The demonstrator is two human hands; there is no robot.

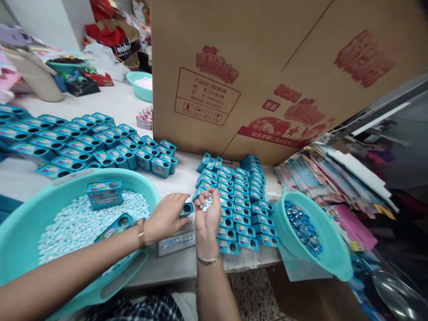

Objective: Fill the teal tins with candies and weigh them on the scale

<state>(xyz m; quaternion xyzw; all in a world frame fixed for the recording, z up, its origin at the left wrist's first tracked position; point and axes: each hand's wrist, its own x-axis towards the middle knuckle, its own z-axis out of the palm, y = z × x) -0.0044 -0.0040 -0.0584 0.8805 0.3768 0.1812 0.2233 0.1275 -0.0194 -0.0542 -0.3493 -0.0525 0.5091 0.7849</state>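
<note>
My left hand [169, 215] is curled at a small blue tin [186, 208], which sits over a digital scale [177, 242]; its thumb and fingers are around the tin. Palm up, my right hand [207, 214] cups a small heap of pale blue candies [207, 203] just right of the tin. Under my left forearm, a large turquoise basin [150, 187] holds many pale candies [70, 225] and two more blue tins, one upright [104, 195] and one tilted [115, 226].
Rows of blue tins stand right of the scale [242, 209] and at the left [76, 142]. A large cardboard box [267, 67] rises behind. At the right, a turquoise bowl [334, 258] holds shiny blue pieces, beside stacked printed sheets [314, 178].
</note>
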